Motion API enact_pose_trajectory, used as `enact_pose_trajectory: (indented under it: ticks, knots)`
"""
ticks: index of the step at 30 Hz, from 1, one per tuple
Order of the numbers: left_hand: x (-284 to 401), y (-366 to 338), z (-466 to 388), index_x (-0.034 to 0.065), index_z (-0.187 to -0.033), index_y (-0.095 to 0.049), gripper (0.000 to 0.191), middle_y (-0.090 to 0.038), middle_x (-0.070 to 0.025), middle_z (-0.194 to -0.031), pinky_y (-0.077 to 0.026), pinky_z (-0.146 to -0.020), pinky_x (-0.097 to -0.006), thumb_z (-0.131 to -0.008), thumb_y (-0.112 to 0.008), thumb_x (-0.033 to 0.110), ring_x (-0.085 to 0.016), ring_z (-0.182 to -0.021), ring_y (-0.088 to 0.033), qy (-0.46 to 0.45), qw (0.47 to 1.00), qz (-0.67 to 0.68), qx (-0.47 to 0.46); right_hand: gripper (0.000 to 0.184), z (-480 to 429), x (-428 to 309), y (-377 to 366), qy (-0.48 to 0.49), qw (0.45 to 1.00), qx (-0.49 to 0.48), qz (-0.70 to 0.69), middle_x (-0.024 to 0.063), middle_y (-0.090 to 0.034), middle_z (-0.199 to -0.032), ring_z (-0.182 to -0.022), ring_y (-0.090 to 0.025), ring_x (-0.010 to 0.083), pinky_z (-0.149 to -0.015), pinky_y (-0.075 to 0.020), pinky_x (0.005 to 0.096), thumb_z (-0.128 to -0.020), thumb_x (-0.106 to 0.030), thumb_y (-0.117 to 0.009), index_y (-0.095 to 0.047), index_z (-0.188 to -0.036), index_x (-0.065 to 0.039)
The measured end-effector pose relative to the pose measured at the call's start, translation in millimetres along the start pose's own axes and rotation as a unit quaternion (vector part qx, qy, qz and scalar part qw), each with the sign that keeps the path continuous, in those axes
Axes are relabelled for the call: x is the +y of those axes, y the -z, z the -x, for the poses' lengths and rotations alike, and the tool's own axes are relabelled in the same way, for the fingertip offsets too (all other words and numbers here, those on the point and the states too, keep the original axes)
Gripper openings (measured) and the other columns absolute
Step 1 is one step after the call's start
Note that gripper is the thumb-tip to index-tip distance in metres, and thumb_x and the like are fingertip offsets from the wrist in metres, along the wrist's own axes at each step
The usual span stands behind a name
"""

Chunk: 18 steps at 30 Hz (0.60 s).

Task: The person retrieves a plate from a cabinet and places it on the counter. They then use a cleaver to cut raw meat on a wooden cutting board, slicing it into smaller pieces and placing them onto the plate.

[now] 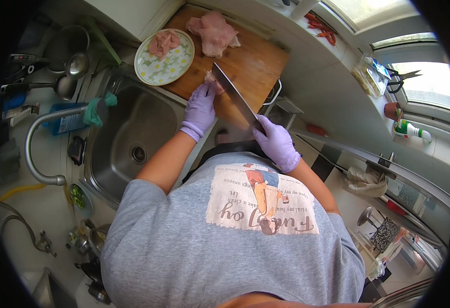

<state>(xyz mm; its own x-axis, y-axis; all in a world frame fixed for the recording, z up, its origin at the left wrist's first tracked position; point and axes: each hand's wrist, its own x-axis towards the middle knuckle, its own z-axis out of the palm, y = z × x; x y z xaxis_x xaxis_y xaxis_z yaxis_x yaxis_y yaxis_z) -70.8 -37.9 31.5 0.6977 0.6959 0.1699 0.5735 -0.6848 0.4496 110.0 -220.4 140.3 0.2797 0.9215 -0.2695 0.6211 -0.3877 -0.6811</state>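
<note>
In a thin purple glove, my left hand (200, 110) presses a small piece of raw meat (214, 81) against the wooden cutting board (265, 63). My right hand (275, 142), gloved alike, grips a kitchen knife (237, 96) by its handle, which is mostly hidden by the fingers. The blade slants across the board, close to the right side of the small piece; whether it touches cannot be told. A larger piece of raw meat (214, 32) lies at the board's far end. Beside it, a patterned plate (151, 73) holds thin meat slices (164, 44).
Left of the board is a steel sink (113, 134) with a curved faucet (30, 142). A blue bottle (65, 119), ladle (77, 65) and bowl of green pieces (79, 198) stand around it. Red chillies (321, 29) and scissors (402, 77) are by the windows.
</note>
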Motion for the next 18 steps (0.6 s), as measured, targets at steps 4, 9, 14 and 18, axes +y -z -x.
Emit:
enact_pose_trajectory:
  ticks: [4,9,14,18]
  knots:
    - [1,-4,5,0.0018,-0.14,-0.05,0.057,-0.055,-0.023,-0.133,-0.041,-0.109,-0.0457,-0.083,-0.051,0.001,-0.041,-0.123,-0.053,-0.018,1.0,0.001,0.018,0.038,7,-2,5,-0.002,0.998,-0.018,0.054,0.0205,-0.07,-0.087,-0.081,-0.068,0.0408,-0.071,-0.0537,0.0487,-0.093,-0.023,-0.062,-0.058,-0.128,-0.01]
    - [2,-6,6,0.0017,-0.14,-0.05,0.058,-0.054,-0.0225,-0.135,-0.039,-0.111,-0.0454,-0.082,-0.051,0.001,-0.04,-0.126,-0.051,-0.014,1.0,-0.01,0.021,0.039,-3,-17,-3,-0.064,0.988,-0.054,0.132,0.0219,-0.069,-0.084,-0.079,-0.067,0.0419,-0.071,-0.0531,0.0513,-0.095,-0.023,-0.058,-0.054,-0.132,-0.012]
    - [5,-7,5,0.002,-0.139,-0.051,0.06,-0.053,-0.0217,-0.136,-0.041,-0.109,-0.0451,-0.08,-0.051,0.001,-0.04,-0.125,-0.051,-0.021,0.999,-0.016,0.03,0.039,-28,-16,-15,0.006,0.993,-0.024,0.118,0.0208,-0.068,-0.081,-0.076,-0.067,0.0411,-0.068,-0.0526,0.0514,-0.096,-0.022,-0.055,-0.052,-0.133,-0.013]
    - [4,-7,6,0.0026,-0.139,-0.052,0.06,-0.052,-0.0212,-0.137,-0.042,-0.108,-0.0454,-0.079,-0.052,0.001,-0.04,-0.125,-0.051,-0.01,1.0,-0.016,0.022,0.04,-19,-3,-11,-0.013,0.988,-0.055,0.141,0.0192,-0.069,-0.084,-0.076,-0.067,0.0392,-0.067,-0.0534,0.0497,-0.094,-0.022,-0.058,-0.052,-0.133,-0.013]
